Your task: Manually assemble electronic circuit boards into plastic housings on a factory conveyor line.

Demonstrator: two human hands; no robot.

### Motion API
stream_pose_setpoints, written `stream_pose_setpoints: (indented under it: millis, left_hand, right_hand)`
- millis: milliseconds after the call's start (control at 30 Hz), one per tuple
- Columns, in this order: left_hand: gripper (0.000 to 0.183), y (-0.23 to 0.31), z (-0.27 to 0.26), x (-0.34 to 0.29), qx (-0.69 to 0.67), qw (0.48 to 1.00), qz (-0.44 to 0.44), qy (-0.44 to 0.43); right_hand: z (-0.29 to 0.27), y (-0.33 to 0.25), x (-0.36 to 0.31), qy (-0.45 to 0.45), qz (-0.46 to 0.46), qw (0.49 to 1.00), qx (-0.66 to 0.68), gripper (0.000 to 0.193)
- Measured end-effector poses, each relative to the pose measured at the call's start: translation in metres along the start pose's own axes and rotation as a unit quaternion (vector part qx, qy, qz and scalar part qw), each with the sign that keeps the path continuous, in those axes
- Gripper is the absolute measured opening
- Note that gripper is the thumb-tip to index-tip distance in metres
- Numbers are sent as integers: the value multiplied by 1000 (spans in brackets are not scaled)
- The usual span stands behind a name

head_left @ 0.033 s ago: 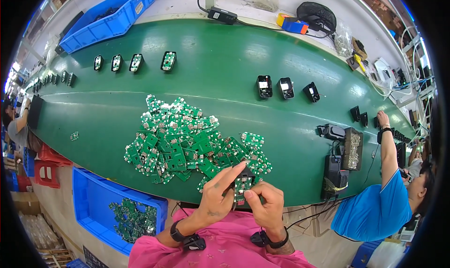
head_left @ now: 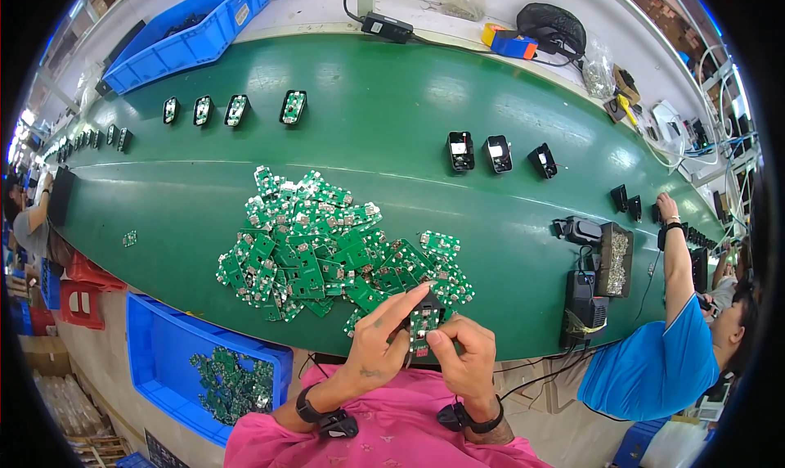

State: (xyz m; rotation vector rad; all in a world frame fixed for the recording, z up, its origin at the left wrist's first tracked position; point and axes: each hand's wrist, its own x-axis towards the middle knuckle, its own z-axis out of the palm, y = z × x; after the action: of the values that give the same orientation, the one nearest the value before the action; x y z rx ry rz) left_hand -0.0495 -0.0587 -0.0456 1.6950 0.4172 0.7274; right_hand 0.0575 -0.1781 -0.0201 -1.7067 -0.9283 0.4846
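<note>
At the table's near edge, my left hand point(head_left: 374, 349) is closed around a small black plastic housing point(head_left: 431, 301), with the index finger stretched along its far end. A green circuit board point(head_left: 422, 321) lies in or over the housing's open face, and a red piece shows at its near end. My right hand point(head_left: 468, 357) is closed, its thumb pressed against the board's right side and its other fingers curled. How far the board sits inside the housing I cannot tell. Just beyond both hands spreads a loose pile of green circuit boards point(head_left: 309, 259).
Housings with boards point(head_left: 237, 110) stand at the far left, and black housings point(head_left: 499, 153) at the right. A blue crate point(head_left: 176, 55) sits at the back, a blue bin point(head_left: 151, 362) below left. Right of me are a box of small metal parts point(head_left: 615, 259) and a person in blue point(head_left: 646, 366).
</note>
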Motion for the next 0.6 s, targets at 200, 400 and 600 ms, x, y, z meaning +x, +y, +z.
stream_pose_setpoints:
  millis: [200, 400, 600]
  left_hand:
    - [41, 8, -16, 0, -281, 944, -158, -77]
    - [36, -9, -9, -2, -64, 988, -131, -52]
    - [34, 5, -8, 4, -87, 974, -200, -54]
  right_hand:
    - [3, -1, 5, 26, 8, 999, -47, 19]
    - [9, 14, 0, 5, -44, 990, -134, 20]
    - [16, 6, 5, 42, 52, 997, -36, 37]
